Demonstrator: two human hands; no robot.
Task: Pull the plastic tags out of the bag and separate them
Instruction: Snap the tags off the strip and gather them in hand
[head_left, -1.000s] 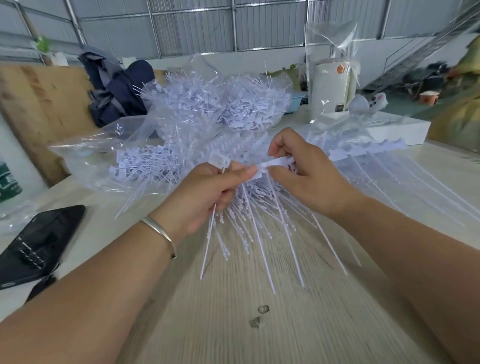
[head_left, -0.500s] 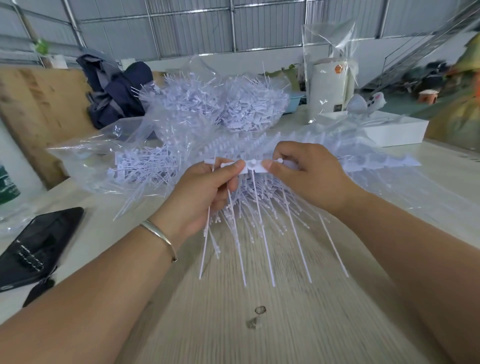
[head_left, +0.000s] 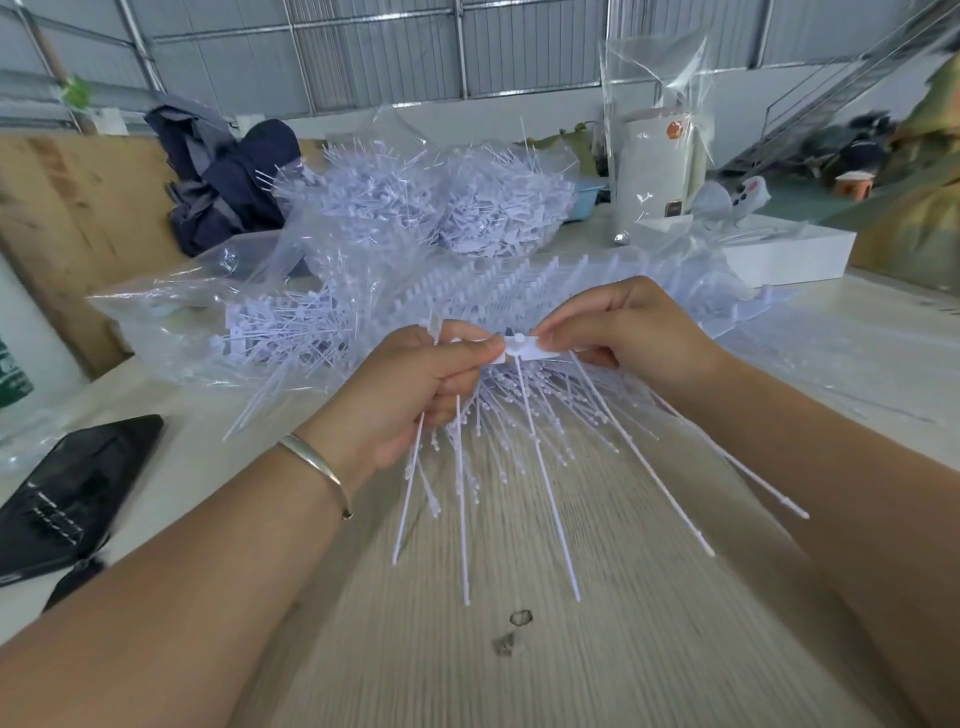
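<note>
Both hands meet above the bench (head_left: 519, 675), pinching a short strip of white plastic tags (head_left: 524, 349) between them. The left hand (head_left: 415, 384) curls its fingers (head_left: 475, 347) and thumb round the strip's left end, and thin tails hang down below those fingers toward the bench. One more tag head sticks up just above the left knuckles. The right hand (head_left: 634, 332) pinches the strip's right end with thumb and forefinger, its other fingers curled underneath. Between the two sets of fingertips a small round knob shows on the strip, with a long tail dropping from it.

Just beyond the fingers lies a clear plastic bag (head_left: 171, 312), open toward the person, with rows of joined tags spilling out beneath the hands. Farther behind it sits a heap of loose tags (head_left: 441, 197) in more clear plastic.

A silver bangle (head_left: 317, 467) circles the left wrist. Left of that forearm a black pouch (head_left: 67, 493) lies flat on the bench. Well past the right fingers stands a white cylinder wrapped in clear film (head_left: 654, 171), and beside it a white box (head_left: 789, 254). A dark blue backpack (head_left: 228, 182) rests at the far left.
</note>
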